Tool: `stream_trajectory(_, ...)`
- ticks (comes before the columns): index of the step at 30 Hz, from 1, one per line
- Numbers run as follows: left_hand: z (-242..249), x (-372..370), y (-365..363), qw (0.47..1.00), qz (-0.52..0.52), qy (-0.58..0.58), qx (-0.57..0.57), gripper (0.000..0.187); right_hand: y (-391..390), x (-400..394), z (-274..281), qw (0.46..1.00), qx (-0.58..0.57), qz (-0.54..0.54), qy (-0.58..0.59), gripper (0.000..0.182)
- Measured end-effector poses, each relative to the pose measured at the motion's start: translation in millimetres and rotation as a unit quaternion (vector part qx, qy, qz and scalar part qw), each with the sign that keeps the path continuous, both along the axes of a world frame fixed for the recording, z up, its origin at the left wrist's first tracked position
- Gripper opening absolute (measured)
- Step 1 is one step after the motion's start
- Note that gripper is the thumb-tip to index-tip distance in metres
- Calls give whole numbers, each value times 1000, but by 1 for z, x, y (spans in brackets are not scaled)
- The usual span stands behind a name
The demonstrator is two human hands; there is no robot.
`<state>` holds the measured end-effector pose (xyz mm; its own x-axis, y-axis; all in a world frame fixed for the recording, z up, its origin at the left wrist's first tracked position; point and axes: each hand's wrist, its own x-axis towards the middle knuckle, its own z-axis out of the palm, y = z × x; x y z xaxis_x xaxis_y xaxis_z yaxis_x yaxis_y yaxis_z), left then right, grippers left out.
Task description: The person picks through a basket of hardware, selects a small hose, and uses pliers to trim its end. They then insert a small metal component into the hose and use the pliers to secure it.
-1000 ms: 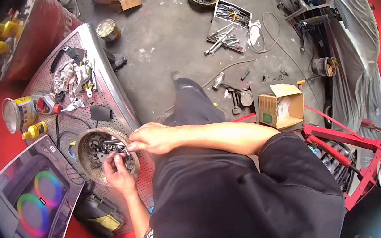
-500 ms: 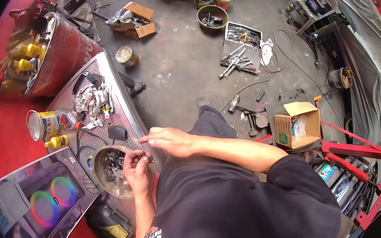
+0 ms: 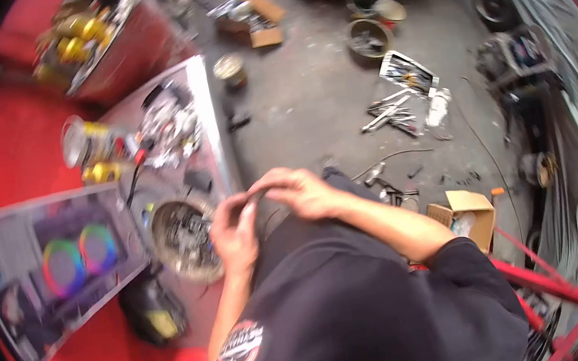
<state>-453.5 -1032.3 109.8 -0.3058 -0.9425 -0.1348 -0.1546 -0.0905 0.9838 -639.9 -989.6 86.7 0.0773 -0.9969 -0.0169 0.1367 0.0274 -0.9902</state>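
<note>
Metal basket (image 3: pixel 182 238) beside left hand (image 3: pixel 234 234), right hand (image 3: pixel 299 192) fingers meeting, pinched part blurred

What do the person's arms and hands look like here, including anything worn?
Both hands, left hand and right hand, are bare, with no gloves. Forearms are uncovered. A dark short-sleeved shirt covers the upper arms; it carries a round red-and-white emblem, too blurred to read.

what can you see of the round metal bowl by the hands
The round metal bowl looks like a worn, grimy, shallow mesh dish with a pale rim. It sits upright on the perforated metal table, beside a printed box. Dark small parts fill it, blurred. The left hand overlaps its right edge; contact is unclear.
</note>
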Motion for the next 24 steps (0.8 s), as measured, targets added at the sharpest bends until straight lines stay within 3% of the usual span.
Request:
stream_trajectory(2, 22, -6, -2, 999, -25, -44, -14, 18, -3, -3, -3, 999, 43, -5, -16, 27)
stream_trajectory(8, 24, -16, 4, 992, 27, 113, 45, 18, -10, -1, -17, 983, 13, 11, -182, 27)
stream_trajectory(12, 17, -5, 5, 974, -14, 197, 115, 20, -7, -3, -11, 993, -13, 21, -115, 26)
stream_trajectory(15, -1, -2, 10, 918, -16, 348, 191, 21, -2, 0, -1, 998, -13, 19, -57, 25)
stream_trajectory(24, -11, 4, 18, 883, -30, 401, 242, 20, 14, 4, -4, 997, 23, 7, -71, 25)
